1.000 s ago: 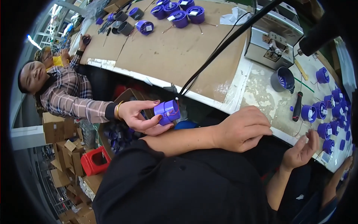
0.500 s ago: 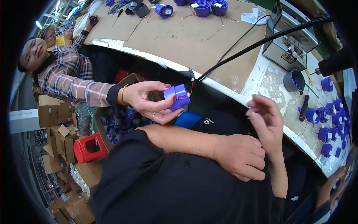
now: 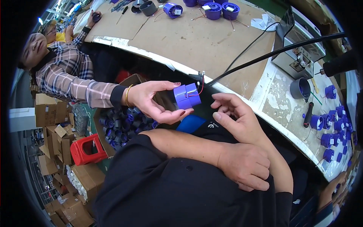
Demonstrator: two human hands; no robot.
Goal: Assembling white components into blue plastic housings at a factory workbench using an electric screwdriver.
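A co-worker's hand holds out a purple cylindrical housing with thin red and dark wires. Just right of that part, my right hand is raised with its fingers apart and nothing in it; a small gap separates it from the part. My left arm crosses my body, and my left hand rests by my right forearm. Its fingers are curled in, so whatever is inside them, if anything, is hidden.
A cardboard box of dark and purple rings stands below the co-worker's arm, beside a red stool. The worktable carries purple housings, a screwdriver, a grey cup and a metal device. A black cable crosses its edge.
My right hand has moved left, toward the purple housing. The co-worker's hand has shifted the housing slightly right, and its fingers have opened somewhat around it. My left hand stays nearly in place.
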